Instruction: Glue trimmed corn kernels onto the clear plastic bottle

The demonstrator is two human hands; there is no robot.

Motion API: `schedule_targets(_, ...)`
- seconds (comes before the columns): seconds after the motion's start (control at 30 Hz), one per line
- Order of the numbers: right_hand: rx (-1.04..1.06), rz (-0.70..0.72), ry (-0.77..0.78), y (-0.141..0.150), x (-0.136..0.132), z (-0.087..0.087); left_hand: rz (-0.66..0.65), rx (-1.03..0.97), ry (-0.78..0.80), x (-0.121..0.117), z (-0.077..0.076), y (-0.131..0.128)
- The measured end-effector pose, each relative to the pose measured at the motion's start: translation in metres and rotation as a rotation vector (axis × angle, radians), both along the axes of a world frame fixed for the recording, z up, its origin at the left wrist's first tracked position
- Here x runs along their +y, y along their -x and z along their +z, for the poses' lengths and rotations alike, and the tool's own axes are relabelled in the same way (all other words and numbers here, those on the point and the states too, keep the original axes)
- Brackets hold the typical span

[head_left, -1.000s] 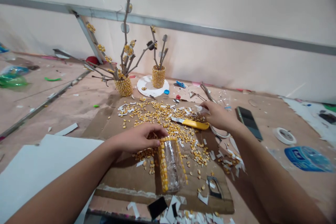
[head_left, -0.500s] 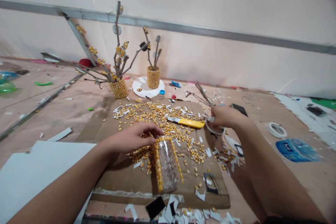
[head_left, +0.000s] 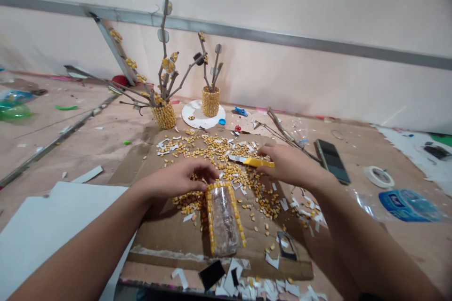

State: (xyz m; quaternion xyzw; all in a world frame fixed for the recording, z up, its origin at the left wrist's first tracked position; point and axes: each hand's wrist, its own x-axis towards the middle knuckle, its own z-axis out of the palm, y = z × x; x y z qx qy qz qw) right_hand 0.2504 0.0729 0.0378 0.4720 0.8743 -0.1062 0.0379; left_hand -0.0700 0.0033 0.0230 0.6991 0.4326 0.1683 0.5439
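A clear plastic cylinder (head_left: 225,225), edged with rows of corn kernels, lies on a sheet of cardboard (head_left: 169,233). My left hand (head_left: 187,176) is at its far end, with the thumb at the rim and the fingers curled over behind it. To the right, my right hand (head_left: 282,162) has its thumb and fingers on either side of the yellow handle of a utility knife (head_left: 252,162). The knife lies flat over the kernels with its blade pointing left. Loose corn kernels (head_left: 208,148) and white paper scraps surround both hands.
Behind stand two kernel-covered pots, a left one (head_left: 164,115) and a right one (head_left: 211,102), holding branches. At right are a phone (head_left: 332,161), a tape roll (head_left: 379,177) and a plastic bottle with a blue label (head_left: 406,205). White sheets (head_left: 67,221) lie at left.
My right hand has moved left from the white ring on the right to the knife's handle. The phone now shows fully. My left hand stays at the cylinder.
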Motion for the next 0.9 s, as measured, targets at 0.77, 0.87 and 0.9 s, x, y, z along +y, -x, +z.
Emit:
schedule_targets(0.77,0.704,-0.065,-0.169,0.027,-0.012,-0.014,0.031,0.561,-0.584,0.011,-0.022,-0.006)
schedule_targets(0.87,0.856,-0.124,-0.063,0.028,-0.016,-0.016,0.01,0.601,-0.571,0.01,-0.013,-0.001)
schedule_targets(0.9,0.898,-0.139,-0.021,0.029,-0.018,-0.016,-0.001,0.606,-0.574,0.01,-0.011,-0.001)
